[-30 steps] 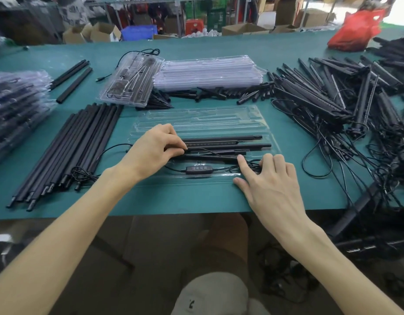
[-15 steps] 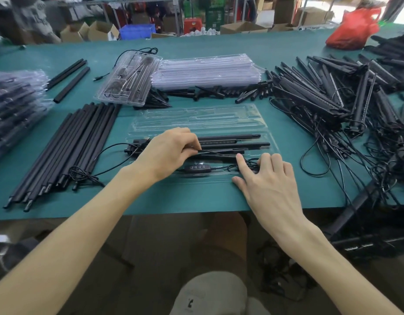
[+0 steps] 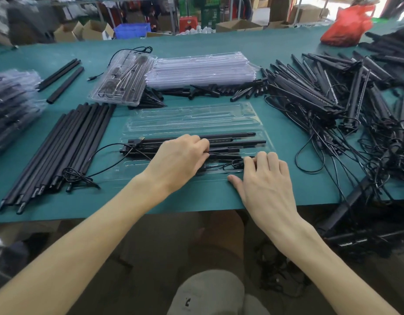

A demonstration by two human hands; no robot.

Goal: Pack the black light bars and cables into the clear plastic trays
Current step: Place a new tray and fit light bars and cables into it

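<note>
An open clear plastic tray (image 3: 196, 114) lies on the green table in front of me. Several black light bars (image 3: 237, 142) rest in its near half, with a thin black cable (image 3: 105, 151) looping out past the tray's left end. My left hand (image 3: 178, 162) sits on the middle of the bars, its fingers curled down over the bars and cable. My right hand (image 3: 264, 178) lies flat on the tray's right front part, fingertips pressing on the coiled cable there. The inline controller is hidden under my hands.
A bundle of long black bars (image 3: 60, 146) lies at the left. Behind the tray are a packed tray (image 3: 123, 83), a stack of empty trays (image 3: 201, 69) and black spikes (image 3: 219, 90). A tangled heap of light bars and cables (image 3: 332, 92) fills the right; packed trays (image 3: 10, 103) are stacked far left.
My left hand has slid right along the bars, uncovering their left ends and a plug. The right hand stays pressed in nearly the same spot.
</note>
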